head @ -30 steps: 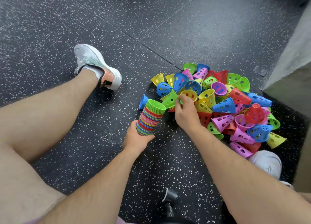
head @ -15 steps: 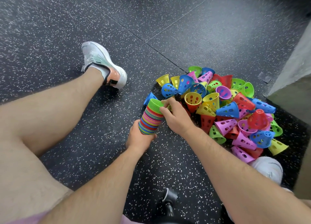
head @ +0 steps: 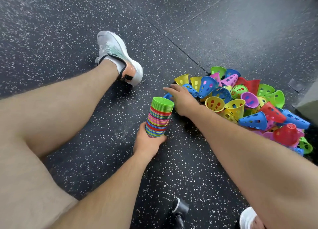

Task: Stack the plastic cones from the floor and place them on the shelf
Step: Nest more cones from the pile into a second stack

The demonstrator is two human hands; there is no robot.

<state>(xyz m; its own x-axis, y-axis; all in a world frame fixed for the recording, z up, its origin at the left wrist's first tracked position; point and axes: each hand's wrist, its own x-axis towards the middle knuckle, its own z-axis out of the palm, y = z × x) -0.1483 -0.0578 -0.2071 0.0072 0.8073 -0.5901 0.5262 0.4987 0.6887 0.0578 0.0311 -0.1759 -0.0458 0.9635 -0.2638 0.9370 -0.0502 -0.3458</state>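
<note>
Green cone is now seated on top of the stack [head: 160,116] at frame centre, and the right hand [head: 182,99] has left it for the pile [head: 240,106] at right, so the next pick is starting; many cones remain and no shelf is in view. Right hand reaches palm down, fingers straight and slightly spread over a blue cone [head: 167,96], holding nothing. Left hand [head: 148,141] curls round the stack's lower end.

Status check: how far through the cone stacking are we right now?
Done: a tall stack of nested cones, green on top. In hand: the left hand grips its base; the open right hand reaches over a blue cone at the pile's edge. Left: a big pile of loose cones; no shelf in view.
</note>
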